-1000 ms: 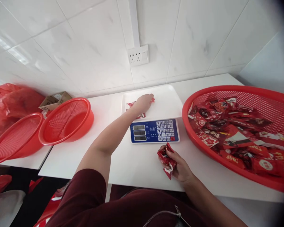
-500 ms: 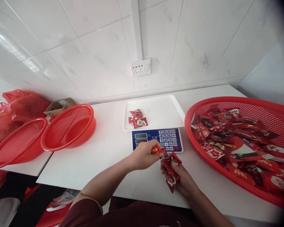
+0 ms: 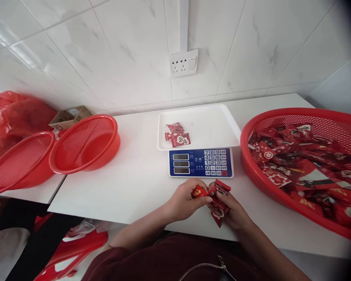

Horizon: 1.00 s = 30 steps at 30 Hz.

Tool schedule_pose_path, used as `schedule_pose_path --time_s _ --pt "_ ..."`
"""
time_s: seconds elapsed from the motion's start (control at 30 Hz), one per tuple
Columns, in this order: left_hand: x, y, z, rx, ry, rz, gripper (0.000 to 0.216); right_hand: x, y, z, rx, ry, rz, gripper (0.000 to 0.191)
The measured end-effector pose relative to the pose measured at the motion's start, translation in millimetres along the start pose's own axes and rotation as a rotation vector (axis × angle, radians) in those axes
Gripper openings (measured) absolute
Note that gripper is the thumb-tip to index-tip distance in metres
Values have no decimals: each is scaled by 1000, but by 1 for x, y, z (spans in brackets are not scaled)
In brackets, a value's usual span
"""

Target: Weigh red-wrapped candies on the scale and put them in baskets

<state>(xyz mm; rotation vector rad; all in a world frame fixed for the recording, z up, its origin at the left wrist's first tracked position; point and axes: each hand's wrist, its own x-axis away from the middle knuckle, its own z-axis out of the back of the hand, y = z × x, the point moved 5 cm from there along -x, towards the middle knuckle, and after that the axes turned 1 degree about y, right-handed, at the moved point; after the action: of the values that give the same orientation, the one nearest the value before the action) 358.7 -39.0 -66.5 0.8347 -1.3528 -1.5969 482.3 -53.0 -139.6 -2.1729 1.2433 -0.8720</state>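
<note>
- Packets, red and glossy, bunched in the right hand above the near part of the white table; fingers curled around them.
- Gold-printed red packet gripped between thumb and fingers of the left hand, its right end against the bunch.
- Just beyond both hands, a blue-faced scale with keypad and three displays.
- On its white tray, toward the left, a small overlapping cluster of red wrappers.
- At right, a broad red basket, heaped with similar packets.
- At left, two red colanders, side by side; farther back, a cardboard box and red plastic bags.
- On the far wall, a socket.
</note>
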Motion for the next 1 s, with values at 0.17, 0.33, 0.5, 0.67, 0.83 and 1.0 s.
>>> schedule_pose_path --time_s 0.17,0.33,0.5,0.67,0.83,1.0 --pt "6 -18 1 271 4 217 35 0 -4 1 -43 25 30 27" --pt "0 -16 29 197 144 148 27 -1 -2 -1 -17 22 11 25" --pt "-35 23 100 -603 470 -65 18 -4 -1 -1 -12 5 19 23" --pt "-85 43 117 -1049 379 30 18 -5 -1 -2 -14 -4 19 23" --pt "-109 42 94 -1018 261 -17 19 -5 -2 -3 -46 -26 10 22" --pt "-107 40 117 -1067 343 81 30 -5 -2 -2 -69 -21 7 23"
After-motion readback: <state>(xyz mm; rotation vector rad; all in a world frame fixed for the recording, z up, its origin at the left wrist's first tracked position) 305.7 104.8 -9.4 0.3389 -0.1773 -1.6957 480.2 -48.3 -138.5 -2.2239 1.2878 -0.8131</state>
